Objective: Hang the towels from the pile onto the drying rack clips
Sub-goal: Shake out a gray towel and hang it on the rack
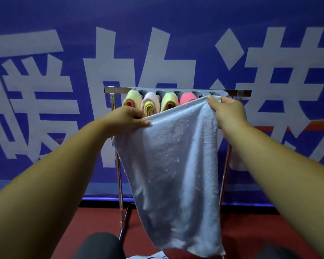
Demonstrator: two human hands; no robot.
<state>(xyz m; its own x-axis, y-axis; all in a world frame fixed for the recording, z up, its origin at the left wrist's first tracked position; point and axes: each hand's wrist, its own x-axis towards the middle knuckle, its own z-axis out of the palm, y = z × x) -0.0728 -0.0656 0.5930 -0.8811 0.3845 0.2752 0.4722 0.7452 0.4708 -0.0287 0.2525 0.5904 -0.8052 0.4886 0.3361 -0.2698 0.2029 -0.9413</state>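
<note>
A pale blue towel hangs spread between my hands in front of the drying rack. My left hand pinches its upper left corner. My right hand grips the upper right corner, raised close to the grey clip bar. Several towels hang bunched from the clips: a yellow-green one, a pale pink one, another yellow-green one and a bright pink one. The held towel hides the rack's middle and the clips at the right end.
A blue wall banner with large white characters stands right behind the rack. The rack's metal legs reach down to a red floor. My dark-clothed knees and a bit of pale fabric show at the bottom edge.
</note>
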